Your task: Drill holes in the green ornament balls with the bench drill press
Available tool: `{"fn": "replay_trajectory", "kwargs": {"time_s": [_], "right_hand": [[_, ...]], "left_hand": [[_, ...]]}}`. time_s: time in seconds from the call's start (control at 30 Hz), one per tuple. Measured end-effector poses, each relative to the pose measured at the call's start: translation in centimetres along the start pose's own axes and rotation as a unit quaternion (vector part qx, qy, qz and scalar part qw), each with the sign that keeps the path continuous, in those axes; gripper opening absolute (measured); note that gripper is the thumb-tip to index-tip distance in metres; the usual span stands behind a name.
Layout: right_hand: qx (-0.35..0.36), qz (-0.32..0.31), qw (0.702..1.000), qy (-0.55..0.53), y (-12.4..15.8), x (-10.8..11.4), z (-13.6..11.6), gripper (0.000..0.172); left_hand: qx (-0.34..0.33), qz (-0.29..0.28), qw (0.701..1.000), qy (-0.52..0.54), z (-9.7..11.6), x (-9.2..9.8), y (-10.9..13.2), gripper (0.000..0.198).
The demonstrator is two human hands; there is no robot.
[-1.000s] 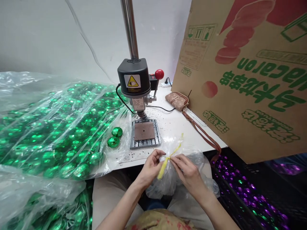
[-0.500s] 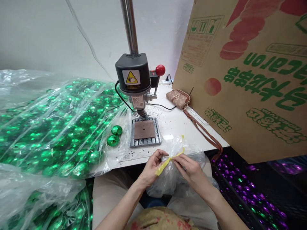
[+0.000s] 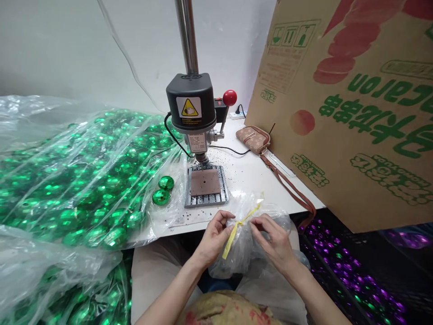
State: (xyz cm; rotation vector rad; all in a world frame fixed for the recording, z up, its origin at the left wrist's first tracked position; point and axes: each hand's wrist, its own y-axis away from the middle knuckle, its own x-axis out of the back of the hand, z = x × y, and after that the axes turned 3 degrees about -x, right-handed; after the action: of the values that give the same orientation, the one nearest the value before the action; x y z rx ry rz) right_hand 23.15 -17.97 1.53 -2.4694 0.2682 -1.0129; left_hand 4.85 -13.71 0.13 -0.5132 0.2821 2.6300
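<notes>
Over my lap I hold a small clear plastic bag (image 3: 241, 253) whose neck is tied with a yellow strip (image 3: 237, 228). My left hand (image 3: 213, 237) pinches the bag's neck just left of the knot, fingers closed. My right hand (image 3: 275, 241) is at the right of the knot, fingertips curled on the plastic near the strip's upper end. The bag's contents look dark and small; I cannot make them out.
A small bench drill press (image 3: 193, 117) with a red knob stands on the white table (image 3: 250, 176). Two loose green faceted beads (image 3: 162, 190) lie beside a big bag of green beads (image 3: 67, 180). A brown purse (image 3: 253, 137) and a cardboard box (image 3: 352, 104) are at right; purple beads (image 3: 341, 266) lie below.
My right hand has slipped from the yellow strip onto the plastic just right of the knot. The strip's lower end now hangs down. The view shifted slightly.
</notes>
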Motion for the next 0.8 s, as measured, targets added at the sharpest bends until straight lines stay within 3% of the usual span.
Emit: {"fn": "replay_trajectory", "kwargs": {"time_s": [0.2, 0.37, 0.47, 0.6, 0.8], "right_hand": [[0.001, -0.038, 0.999, -0.018, 0.2, -0.5, -0.6, 0.022], [-0.017, -0.126, 0.990, -0.054, -1.0, 0.6, -0.8, 0.014], [-0.022, -0.158, 0.985, -0.065, -1.6, 0.8, -0.7, 0.010], [-0.019, -0.136, 0.989, -0.053, -1.3, -0.1, -0.2, 0.009], [-0.046, -0.039, 0.997, -0.043, 0.2, -1.3, 0.2, 0.012]], "left_hand": [[-0.017, -0.025, 0.999, -0.015, 0.1, 0.0, -0.2, 0.041], [-0.017, -0.057, 0.998, -0.021, 0.5, 0.3, -0.2, 0.041], [-0.036, -0.043, 0.997, -0.058, 0.5, 0.3, -0.2, 0.037], [-0.030, -0.003, 0.998, -0.062, 0.3, 0.0, -0.2, 0.038], [-0.003, 0.028, 0.997, 0.068, -0.1, -0.7, -0.2, 0.042]]}}
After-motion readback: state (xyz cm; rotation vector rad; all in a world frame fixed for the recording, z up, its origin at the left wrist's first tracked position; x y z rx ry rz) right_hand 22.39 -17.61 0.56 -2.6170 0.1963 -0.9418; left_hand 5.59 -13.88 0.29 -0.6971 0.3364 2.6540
